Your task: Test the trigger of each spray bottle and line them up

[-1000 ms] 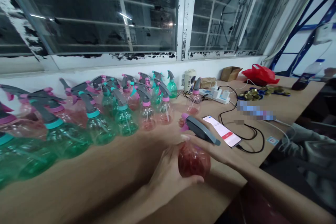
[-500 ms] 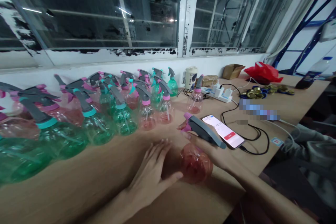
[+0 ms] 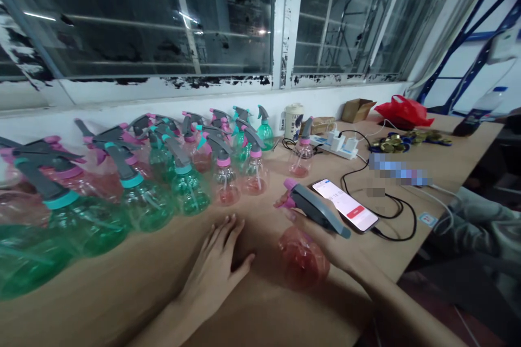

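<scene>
Left hand (image 3: 215, 263), one: just off the bottle; palm down at the table (image 3: 142, 293), fingers spread, grasping nothing. Right hand (image 3: 331, 243), one: closed about the neck of a red spray bottle (image 3: 304, 264), fingers up by the pink nozzle (image 3: 290, 184), the thing held at the near part of the table, to the right of the left hand. Consequence of the change, by judgement: the bottle now depends on the right hand alone for its steadiness, and the left is free. Bottle, particulars: body red and clear, tilted, rounded base turned toward the viewer; grey lever (image 3: 321, 211) slanting to the right, its tip near the phone. Whether the base touches the table cannot be told; how firmly the fingers press, likewise. Phone (image 3: 345, 205), one: screen lit, lying just beyond the lever, black cable (image 3: 401, 236) at its lower end. Pink-collared bottle (image 3: 300, 165), one: upright, beyond the held one, near the power strip (image 3: 336, 145). Green bottles (image 3: 148, 209) and pink bottles (image 3: 255, 176), many: standing in loose rows to the left, toward the wall. Red bag (image 3: 402, 114), one: farther back on the right, behind gold-coloured pieces (image 3: 391, 144).
</scene>
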### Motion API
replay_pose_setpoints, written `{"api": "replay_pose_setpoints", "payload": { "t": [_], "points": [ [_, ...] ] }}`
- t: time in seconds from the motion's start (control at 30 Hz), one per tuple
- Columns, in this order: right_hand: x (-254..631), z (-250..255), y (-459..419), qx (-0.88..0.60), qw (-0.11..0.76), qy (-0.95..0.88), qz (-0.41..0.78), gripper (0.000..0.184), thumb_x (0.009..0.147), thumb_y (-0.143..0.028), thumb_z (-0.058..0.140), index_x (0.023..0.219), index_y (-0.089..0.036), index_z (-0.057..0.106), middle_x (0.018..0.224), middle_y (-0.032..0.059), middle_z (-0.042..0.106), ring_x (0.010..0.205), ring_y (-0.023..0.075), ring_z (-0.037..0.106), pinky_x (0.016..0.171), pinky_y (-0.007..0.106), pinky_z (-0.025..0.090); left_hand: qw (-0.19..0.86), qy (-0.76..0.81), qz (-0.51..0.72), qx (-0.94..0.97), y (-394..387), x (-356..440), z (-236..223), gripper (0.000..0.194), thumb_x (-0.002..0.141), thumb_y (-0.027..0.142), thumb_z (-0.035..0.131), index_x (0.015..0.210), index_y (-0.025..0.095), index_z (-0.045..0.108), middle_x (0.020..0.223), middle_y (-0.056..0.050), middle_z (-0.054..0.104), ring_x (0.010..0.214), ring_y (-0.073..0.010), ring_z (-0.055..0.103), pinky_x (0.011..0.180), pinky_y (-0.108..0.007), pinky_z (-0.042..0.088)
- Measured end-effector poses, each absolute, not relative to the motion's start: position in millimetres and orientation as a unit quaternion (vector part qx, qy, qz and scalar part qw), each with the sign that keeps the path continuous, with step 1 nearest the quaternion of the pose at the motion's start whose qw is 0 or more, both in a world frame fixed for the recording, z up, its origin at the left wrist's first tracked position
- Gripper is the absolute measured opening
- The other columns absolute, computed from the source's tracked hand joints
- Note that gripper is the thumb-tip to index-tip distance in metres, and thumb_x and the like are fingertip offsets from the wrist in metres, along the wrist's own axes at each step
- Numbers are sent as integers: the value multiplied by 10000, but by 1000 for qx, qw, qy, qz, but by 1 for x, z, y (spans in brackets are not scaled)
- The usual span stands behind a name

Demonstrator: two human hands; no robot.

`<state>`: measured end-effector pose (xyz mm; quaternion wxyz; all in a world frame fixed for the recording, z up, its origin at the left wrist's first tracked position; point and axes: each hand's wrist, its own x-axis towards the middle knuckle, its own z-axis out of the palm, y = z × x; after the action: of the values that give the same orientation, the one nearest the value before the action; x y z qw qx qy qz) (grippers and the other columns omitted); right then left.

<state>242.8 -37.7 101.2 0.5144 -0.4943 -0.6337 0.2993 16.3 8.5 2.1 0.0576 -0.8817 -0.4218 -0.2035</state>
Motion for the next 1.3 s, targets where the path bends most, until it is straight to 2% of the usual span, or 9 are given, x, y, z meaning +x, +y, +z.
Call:
{"api": "replay_pose_setpoints", "payload": {
  "t": [0.13,0.2,0.47,0.7,0.93,1.13,1.23,1.3],
  "points": [
    [243,98,-36,-487,501,-651,298,165,811,-406,567,869,-261,619,798,16,654,712,172,623,634,303,520,51,-420,-216,-880,9,16,2,529,879,441,481,1308,138,423,1361,-165,470,1257,-316,431,1014,-516,352],
    [245,95,-34,-492,487,-661,292,160,828,-396,553,857,-255,624,799,17,651,716,166,624,645,299,521,43,-421,-219,-879,9,17,2,523,875,439,483,1300,139,432,1357,-164,474,1253,-319,435,1009,-519,357],
    [244,92,-33,-511,486,-657,266,190,828,-395,554,712,-246,575,620,-8,548,577,143,536,513,268,464,25,-422,-218,-879,7,17,4,501,878,427,477,1291,146,451,1327,-155,504,1242,-316,445,1018,-523,345],
    [241,93,-37,-514,498,-638,283,226,794,-401,566,648,-234,525,569,-16,506,519,133,493,457,256,429,34,-423,-216,-879,9,16,3,488,882,424,472,1289,155,449,1323,-152,509,1230,-319,458,995,-522,373],
    [239,103,-42,-490,509,-651,277,42,725,-232,541,703,-254,512,621,-3,519,548,162,501,512,295,465,40,-423,-211,-880,9,16,2,487,888,430,467,1291,158,442,1330,-151,504,1232,-312,458,1009,-507,355],
    [239,106,-44,-494,505,-656,265,68,710,-239,530,673,-264,479,659,2,530,589,178,524,558,316,484,42,-421,-213,-881,10,17,3,498,893,436,453,1293,140,441,1326,-162,506,1234,-316,455,1005,-520,358],
    [240,102,-43,-489,508,-659,263,21,735,-255,533,746,-267,547,699,9,577,616,192,552,572,335,488,46,-421,-214,-881,9,17,3,490,891,423,462,1285,133,450,1325,-163,507,1234,-320,455,1001,-525,364],
    [240,97,-42,-486,510,-660,262,95,768,-280,525,833,-267,593,726,15,605,638,203,572,582,349,490,46,-423,-208,-881,9,17,2,489,891,418,468,1287,133,449,1331,-160,502,1236,-318,453,1003,-522,365]
  ]
}}
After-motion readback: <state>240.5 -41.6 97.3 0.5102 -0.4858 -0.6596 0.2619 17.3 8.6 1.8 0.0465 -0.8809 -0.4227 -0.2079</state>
